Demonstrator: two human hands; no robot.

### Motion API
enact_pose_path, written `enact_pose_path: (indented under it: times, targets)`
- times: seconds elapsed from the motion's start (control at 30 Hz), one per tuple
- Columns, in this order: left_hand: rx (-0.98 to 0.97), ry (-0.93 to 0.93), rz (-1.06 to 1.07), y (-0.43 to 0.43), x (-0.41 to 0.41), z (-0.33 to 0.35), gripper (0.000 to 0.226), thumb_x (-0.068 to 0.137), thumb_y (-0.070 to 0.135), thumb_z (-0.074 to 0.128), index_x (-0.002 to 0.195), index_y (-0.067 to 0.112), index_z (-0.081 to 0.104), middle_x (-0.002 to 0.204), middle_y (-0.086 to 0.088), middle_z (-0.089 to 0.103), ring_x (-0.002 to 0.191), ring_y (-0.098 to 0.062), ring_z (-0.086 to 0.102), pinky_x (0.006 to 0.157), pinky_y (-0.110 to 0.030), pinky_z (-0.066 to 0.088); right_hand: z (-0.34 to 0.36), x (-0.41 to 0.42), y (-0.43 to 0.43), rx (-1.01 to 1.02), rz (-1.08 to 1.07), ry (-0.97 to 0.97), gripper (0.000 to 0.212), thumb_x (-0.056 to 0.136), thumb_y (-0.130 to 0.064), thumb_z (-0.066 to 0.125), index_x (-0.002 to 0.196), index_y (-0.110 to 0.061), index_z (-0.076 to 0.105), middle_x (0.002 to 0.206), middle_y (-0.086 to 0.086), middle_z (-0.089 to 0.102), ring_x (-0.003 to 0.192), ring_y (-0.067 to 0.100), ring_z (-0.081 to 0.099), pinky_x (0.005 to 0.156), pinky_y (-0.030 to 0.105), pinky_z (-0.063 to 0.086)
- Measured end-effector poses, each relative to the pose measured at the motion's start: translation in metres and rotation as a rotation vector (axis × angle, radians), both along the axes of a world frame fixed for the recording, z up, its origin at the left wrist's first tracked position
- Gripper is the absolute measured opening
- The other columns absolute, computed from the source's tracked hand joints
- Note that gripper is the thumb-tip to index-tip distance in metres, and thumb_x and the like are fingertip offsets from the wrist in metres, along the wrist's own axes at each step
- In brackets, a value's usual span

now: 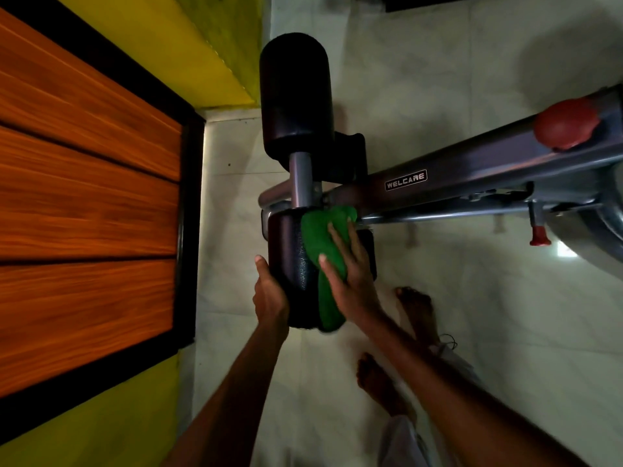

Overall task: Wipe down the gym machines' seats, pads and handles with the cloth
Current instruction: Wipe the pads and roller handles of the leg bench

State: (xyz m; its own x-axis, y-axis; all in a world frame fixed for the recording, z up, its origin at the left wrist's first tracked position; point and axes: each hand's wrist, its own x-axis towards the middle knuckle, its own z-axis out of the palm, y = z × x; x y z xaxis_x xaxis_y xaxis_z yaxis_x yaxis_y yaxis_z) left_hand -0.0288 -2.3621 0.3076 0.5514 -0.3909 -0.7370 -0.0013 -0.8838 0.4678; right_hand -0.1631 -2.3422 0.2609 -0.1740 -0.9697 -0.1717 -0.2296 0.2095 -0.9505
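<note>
- Two hands in view, one cloth, two roller pads.
- Right hand [350, 274]: presses flat on green cloth [320, 237], fingers [337, 237] straight and spread apart, not curled round anything.
- Cloth: one, bunched, sandwiched under the right fingers against the near roller pad [293, 264]; bulges out past the fingertips toward the frame, trails back under the palm to the pad's near end.
- Left hand [269, 291]: sits against the near pad's left side, opposite the right fingers; thumb straight along the pad surface, pointing away. Other fingers hidden behind the pad, so cannot tell whether curled or straight.
- Far roller pad [296, 92]: black, same shape, well beyond both sets of fingertips, touched by nothing.
- One grey post [301, 180] between the two pads, just ahead of the right fingertips.
- One grey frame beam [472, 166], running off to the right of the right fingers; one WELCARE label [406, 179] on it.
- Two red parts on the frame, far right of the fingers: one large knob [566, 124], one small pull pin [540, 235].
- Two bare feet [416, 311] on pale tiled floor [505, 298], behind the right wrist.
- One wood-look door [84, 197], black-framed, left of the left hand; yellow wall [161, 45] around it.
</note>
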Motion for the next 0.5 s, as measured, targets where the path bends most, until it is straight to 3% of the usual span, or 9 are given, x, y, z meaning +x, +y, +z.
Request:
enact_pose_path:
  times: [0.07, 0.13, 0.23, 0.33, 0.5]
  targets:
    - [-0.014, 0.149, 0.017, -0.001, 0.01, -0.006, 0.088, 0.077, 0.089, 0.024, 0.118, 0.024, 0.066, 0.119, -0.006, 0.07, 0.107, -0.029, 0.066, 0.103, -0.045, 0.048, 0.002, -0.003, -0.033, 0.091, -0.094, -0.133, 0.06, 0.098, -0.049, 0.051, 0.155, -0.029, 0.04, 0.166, 0.002, 0.03, 0.151, 0.017, 0.032, 0.122, 0.024, 0.025]
    - [-0.008, 0.247, -0.001, -0.004, 0.014, -0.005, 0.068, 0.094, 0.073, 0.021, 0.108, 0.024, 0.065, 0.108, -0.006, 0.073, 0.101, -0.027, 0.069, 0.096, -0.041, 0.052, 0.009, 0.0, -0.036, 0.158, -0.142, -0.141, 0.063, 0.097, -0.051, 0.048, 0.155, -0.029, 0.04, 0.166, 0.0, 0.032, 0.15, 0.017, 0.033, 0.117, 0.013, 0.023]
    - [0.001, 0.277, -0.007, -0.007, 0.02, -0.006, 0.067, 0.097, 0.068, 0.021, 0.113, 0.02, 0.066, 0.111, -0.01, 0.073, 0.101, -0.029, 0.07, 0.098, -0.043, 0.05, 0.02, 0.016, 0.024, 0.04, -0.063, 0.096, 0.06, 0.102, -0.055, 0.045, 0.157, -0.034, 0.034, 0.17, 0.002, 0.018, 0.156, 0.021, 0.021, 0.124, 0.036, 0.026]
    - [-0.03, 0.144, -0.042, -0.007, 0.029, -0.013, 0.062, 0.098, 0.065, 0.025, 0.105, 0.018, 0.066, 0.107, -0.013, 0.073, 0.099, -0.031, 0.07, 0.098, -0.048, 0.052, 0.017, 0.029, 0.087, -0.056, 0.061, 0.192, 0.06, 0.104, -0.051, 0.047, 0.159, -0.035, 0.029, 0.172, 0.007, 0.007, 0.158, 0.03, 0.012, 0.123, 0.047, 0.025]
    - [-0.072, -0.151, -0.185, -0.006, 0.025, -0.006, 0.064, 0.097, 0.066, 0.023, 0.1, 0.018, 0.064, 0.11, -0.011, 0.067, 0.103, -0.032, 0.064, 0.1, -0.054, 0.048, 0.018, 0.018, 0.019, 0.055, -0.017, 0.095, 0.061, 0.099, -0.057, 0.046, 0.156, -0.045, 0.027, 0.172, -0.001, 0.011, 0.156, 0.023, 0.019, 0.122, 0.038, 0.024]
